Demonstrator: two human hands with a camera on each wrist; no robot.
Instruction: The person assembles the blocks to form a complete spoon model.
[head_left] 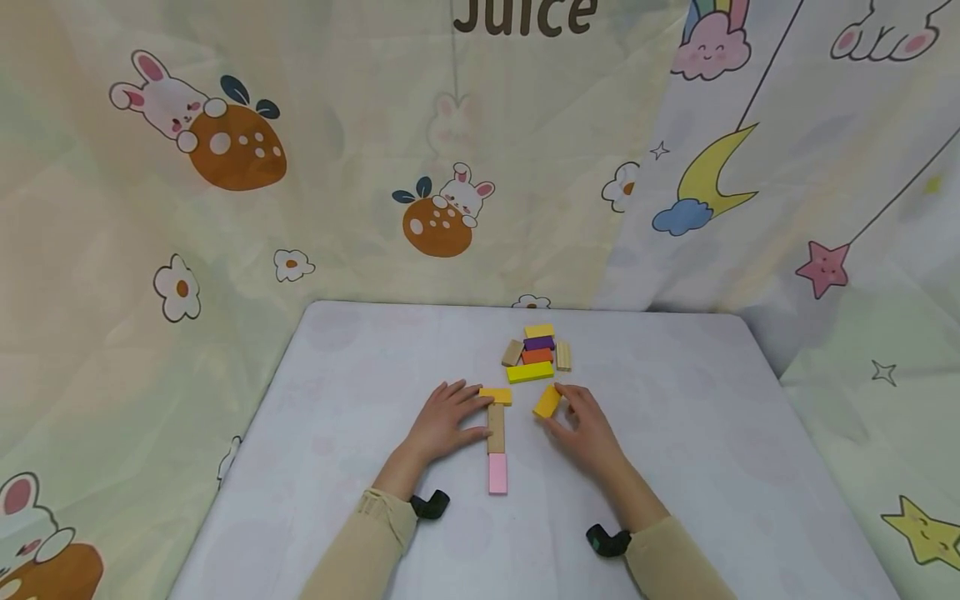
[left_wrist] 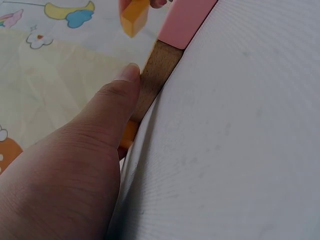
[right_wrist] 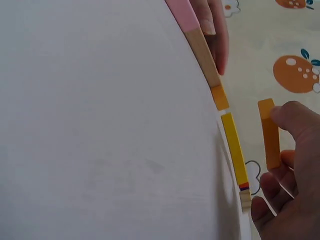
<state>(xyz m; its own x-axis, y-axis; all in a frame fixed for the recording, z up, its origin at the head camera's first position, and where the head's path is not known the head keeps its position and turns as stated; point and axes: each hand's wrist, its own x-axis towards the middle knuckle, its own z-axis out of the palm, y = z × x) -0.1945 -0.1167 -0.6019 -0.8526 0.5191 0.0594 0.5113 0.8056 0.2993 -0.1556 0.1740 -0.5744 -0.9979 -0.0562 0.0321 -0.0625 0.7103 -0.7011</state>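
A pink block (head_left: pixel 497 474), a plain wooden block (head_left: pixel 496 428) and an orange-yellow block (head_left: pixel 496 397) lie end to end, the last one set crosswise at the far end. My left hand (head_left: pixel 448 421) rests against this row from the left, its fingers outstretched at the crosswise block and its thumb beside the wooden one. To the right of the row, my right hand (head_left: pixel 587 429) pinches another orange-yellow block (head_left: pixel 547 402) between thumb and fingers. In the right wrist view that held block (right_wrist: pixel 270 132) is raised above the table.
Beyond the hands lies a cluster: a bright yellow block (head_left: pixel 530 372), an orange-red block (head_left: pixel 537 357), a purple block (head_left: pixel 539 342), a yellow block (head_left: pixel 538 331) and two wooden blocks, one on the left (head_left: pixel 512 352), one on the right (head_left: pixel 563 357). A patterned curtain (head_left: pixel 352 167) hangs behind the white table (head_left: pixel 360 358).
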